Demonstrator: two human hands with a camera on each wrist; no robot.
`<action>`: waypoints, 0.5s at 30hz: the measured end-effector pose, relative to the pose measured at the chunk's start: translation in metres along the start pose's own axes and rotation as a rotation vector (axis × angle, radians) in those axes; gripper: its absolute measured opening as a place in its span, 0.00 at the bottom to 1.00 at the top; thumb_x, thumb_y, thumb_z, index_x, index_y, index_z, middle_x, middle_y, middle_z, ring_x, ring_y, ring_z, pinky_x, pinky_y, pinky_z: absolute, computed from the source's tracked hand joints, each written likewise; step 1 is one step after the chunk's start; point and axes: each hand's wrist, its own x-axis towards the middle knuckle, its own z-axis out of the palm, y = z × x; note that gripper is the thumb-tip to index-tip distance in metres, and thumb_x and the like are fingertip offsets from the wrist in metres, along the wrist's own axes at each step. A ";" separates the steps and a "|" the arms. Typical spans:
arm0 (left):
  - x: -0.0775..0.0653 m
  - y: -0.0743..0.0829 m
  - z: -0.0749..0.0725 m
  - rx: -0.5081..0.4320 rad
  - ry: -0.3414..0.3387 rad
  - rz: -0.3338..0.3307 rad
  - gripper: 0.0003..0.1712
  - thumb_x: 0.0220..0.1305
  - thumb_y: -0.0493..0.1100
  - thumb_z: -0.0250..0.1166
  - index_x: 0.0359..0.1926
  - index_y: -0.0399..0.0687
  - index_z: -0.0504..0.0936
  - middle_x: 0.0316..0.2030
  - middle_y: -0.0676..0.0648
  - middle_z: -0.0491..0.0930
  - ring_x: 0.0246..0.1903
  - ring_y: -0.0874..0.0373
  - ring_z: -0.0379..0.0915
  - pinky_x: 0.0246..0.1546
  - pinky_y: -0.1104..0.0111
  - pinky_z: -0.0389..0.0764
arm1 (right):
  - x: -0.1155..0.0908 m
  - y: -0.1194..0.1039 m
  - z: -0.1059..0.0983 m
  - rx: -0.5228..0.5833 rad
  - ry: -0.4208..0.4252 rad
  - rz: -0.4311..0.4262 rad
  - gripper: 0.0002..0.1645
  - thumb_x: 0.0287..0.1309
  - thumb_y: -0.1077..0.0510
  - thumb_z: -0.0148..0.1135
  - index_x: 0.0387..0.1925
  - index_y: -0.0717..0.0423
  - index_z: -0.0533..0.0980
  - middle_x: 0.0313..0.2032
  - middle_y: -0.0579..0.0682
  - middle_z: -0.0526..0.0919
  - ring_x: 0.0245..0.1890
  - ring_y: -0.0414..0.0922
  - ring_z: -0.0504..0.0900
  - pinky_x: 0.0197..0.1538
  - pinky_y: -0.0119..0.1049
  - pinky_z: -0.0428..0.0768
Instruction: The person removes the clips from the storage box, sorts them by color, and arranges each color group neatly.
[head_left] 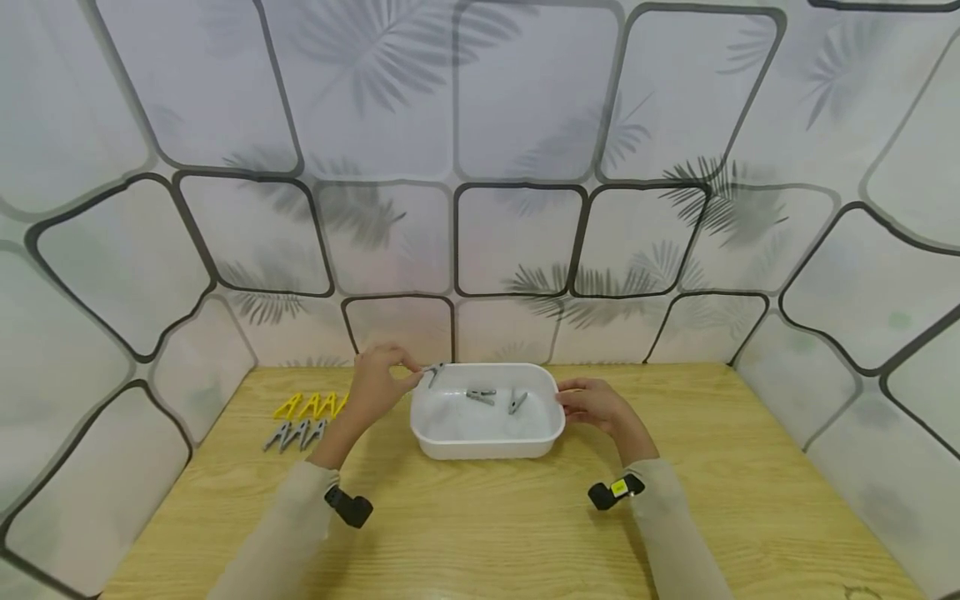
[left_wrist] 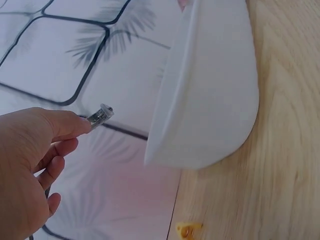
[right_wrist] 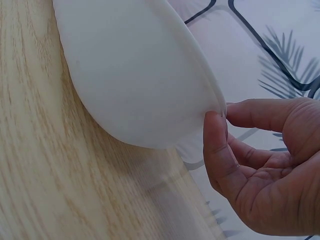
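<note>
A white plastic basin (head_left: 480,450) stands on the wooden table, with two grey clothespins (head_left: 481,397) lying inside it. Between thumb and fingertips, my left hand (head_left: 381,385) pinches another grey clothespin (head_left: 434,372), at the basin's back left corner in the head view. The left wrist view shows that clothespin (left_wrist: 101,116) end-on, beyond the fingertips and apart from the basin wall. My right hand (head_left: 596,406) holds the basin's right end; in the right wrist view its thumb and fingers (right_wrist: 216,132) pinch the rim.
Left of the basin, several yellow clothespins (head_left: 310,406) lie in a row, partly hidden by the left forearm. Three grey clothespins (head_left: 298,433) line up in front of them. A patterned curtain (head_left: 517,250) encloses the table (head_left: 480,525) at the back and sides.
</note>
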 end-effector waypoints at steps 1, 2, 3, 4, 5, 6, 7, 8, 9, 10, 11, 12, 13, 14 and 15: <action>-0.002 -0.002 -0.005 -0.006 0.014 0.000 0.04 0.55 0.37 0.77 0.30 0.44 0.89 0.39 0.43 0.86 0.49 0.39 0.77 0.56 0.37 0.65 | 0.000 0.000 0.000 0.001 0.001 0.001 0.27 0.69 0.66 0.56 0.64 0.79 0.66 0.28 0.45 0.83 0.29 0.37 0.82 0.37 0.30 0.83; -0.004 -0.005 -0.010 -0.013 0.027 0.000 0.04 0.55 0.36 0.77 0.30 0.44 0.89 0.39 0.43 0.86 0.48 0.39 0.77 0.56 0.37 0.66 | 0.000 0.000 0.000 0.001 0.001 0.002 0.27 0.69 0.66 0.56 0.64 0.79 0.66 0.28 0.45 0.83 0.30 0.37 0.82 0.37 0.30 0.83; -0.005 -0.007 -0.014 -0.018 0.039 0.000 0.04 0.54 0.36 0.77 0.30 0.43 0.89 0.38 0.42 0.85 0.47 0.40 0.77 0.55 0.38 0.68 | 0.000 0.000 0.000 -0.001 0.000 0.001 0.27 0.69 0.65 0.56 0.64 0.79 0.66 0.28 0.45 0.83 0.30 0.37 0.82 0.37 0.30 0.83; -0.007 -0.010 -0.019 -0.023 0.050 -0.005 0.04 0.55 0.36 0.77 0.30 0.43 0.89 0.38 0.41 0.85 0.45 0.40 0.77 0.54 0.39 0.70 | 0.000 0.000 0.000 -0.002 -0.001 -0.001 0.28 0.69 0.65 0.56 0.64 0.79 0.65 0.28 0.45 0.83 0.30 0.37 0.82 0.37 0.30 0.84; -0.009 -0.012 -0.024 -0.028 0.057 -0.012 0.04 0.55 0.35 0.77 0.31 0.42 0.89 0.38 0.41 0.85 0.44 0.39 0.77 0.53 0.41 0.71 | 0.000 0.001 0.000 -0.001 0.000 0.001 0.28 0.69 0.65 0.56 0.65 0.79 0.65 0.28 0.45 0.83 0.30 0.37 0.82 0.37 0.30 0.84; -0.011 -0.014 -0.029 -0.037 0.060 -0.026 0.03 0.56 0.35 0.76 0.31 0.41 0.88 0.38 0.40 0.85 0.44 0.40 0.76 0.52 0.42 0.72 | 0.001 0.000 0.000 -0.001 0.002 0.003 0.28 0.69 0.65 0.56 0.65 0.79 0.65 0.29 0.44 0.83 0.30 0.37 0.82 0.37 0.30 0.83; -0.013 -0.017 -0.034 -0.039 0.064 -0.039 0.03 0.57 0.35 0.75 0.31 0.41 0.88 0.39 0.40 0.85 0.44 0.39 0.76 0.51 0.43 0.73 | 0.001 0.001 0.000 -0.003 -0.002 0.000 0.28 0.69 0.65 0.57 0.65 0.79 0.65 0.29 0.44 0.83 0.30 0.37 0.82 0.37 0.30 0.84; -0.015 -0.020 -0.039 -0.040 0.068 -0.052 0.03 0.58 0.36 0.75 0.32 0.40 0.88 0.39 0.39 0.85 0.44 0.39 0.75 0.50 0.43 0.72 | 0.001 0.001 0.000 -0.004 -0.004 -0.002 0.28 0.69 0.65 0.57 0.65 0.79 0.65 0.29 0.44 0.83 0.30 0.37 0.82 0.38 0.30 0.84; -0.017 -0.023 -0.044 -0.041 0.069 -0.068 0.03 0.59 0.36 0.74 0.33 0.40 0.88 0.40 0.39 0.85 0.44 0.39 0.74 0.49 0.43 0.72 | 0.001 0.001 0.000 -0.004 -0.004 -0.002 0.29 0.70 0.65 0.57 0.65 0.79 0.65 0.29 0.44 0.83 0.30 0.37 0.82 0.37 0.30 0.84; -0.019 -0.025 -0.048 -0.038 0.071 -0.086 0.03 0.59 0.36 0.74 0.33 0.40 0.88 0.40 0.38 0.84 0.45 0.39 0.74 0.51 0.42 0.71 | 0.001 0.001 0.000 -0.004 -0.004 -0.003 0.28 0.70 0.65 0.56 0.65 0.79 0.65 0.29 0.44 0.83 0.30 0.37 0.82 0.37 0.30 0.84; -0.021 -0.028 -0.052 -0.031 0.074 -0.096 0.03 0.60 0.36 0.73 0.33 0.39 0.88 0.40 0.38 0.84 0.46 0.38 0.73 0.52 0.41 0.70 | 0.001 0.001 0.000 -0.002 -0.004 -0.002 0.28 0.69 0.65 0.57 0.65 0.79 0.65 0.29 0.44 0.83 0.30 0.37 0.82 0.37 0.30 0.84; -0.023 -0.031 -0.056 -0.030 0.075 -0.110 0.03 0.60 0.36 0.73 0.34 0.39 0.88 0.41 0.38 0.84 0.46 0.38 0.73 0.52 0.41 0.69 | 0.001 0.001 0.000 -0.004 -0.006 -0.004 0.28 0.70 0.65 0.57 0.65 0.79 0.65 0.29 0.44 0.83 0.30 0.36 0.82 0.37 0.30 0.84; -0.025 -0.033 -0.059 -0.025 0.080 -0.115 0.04 0.60 0.36 0.73 0.34 0.39 0.88 0.41 0.37 0.84 0.46 0.38 0.73 0.52 0.41 0.69 | 0.001 0.000 0.000 -0.004 -0.004 -0.002 0.28 0.69 0.65 0.57 0.65 0.79 0.65 0.29 0.44 0.83 0.30 0.36 0.82 0.37 0.30 0.84; -0.027 -0.036 -0.062 -0.023 0.082 -0.123 0.03 0.60 0.35 0.73 0.35 0.39 0.88 0.41 0.37 0.84 0.47 0.38 0.73 0.53 0.41 0.69 | 0.001 0.000 0.000 -0.004 -0.004 -0.002 0.29 0.70 0.65 0.56 0.65 0.79 0.65 0.29 0.44 0.83 0.30 0.36 0.82 0.37 0.30 0.83; -0.030 -0.038 -0.064 -0.022 0.082 -0.131 0.04 0.61 0.35 0.73 0.35 0.38 0.88 0.41 0.37 0.84 0.47 0.38 0.73 0.53 0.40 0.69 | 0.000 0.000 -0.001 -0.005 -0.006 -0.005 0.29 0.70 0.65 0.56 0.65 0.79 0.65 0.29 0.44 0.83 0.30 0.36 0.82 0.37 0.30 0.83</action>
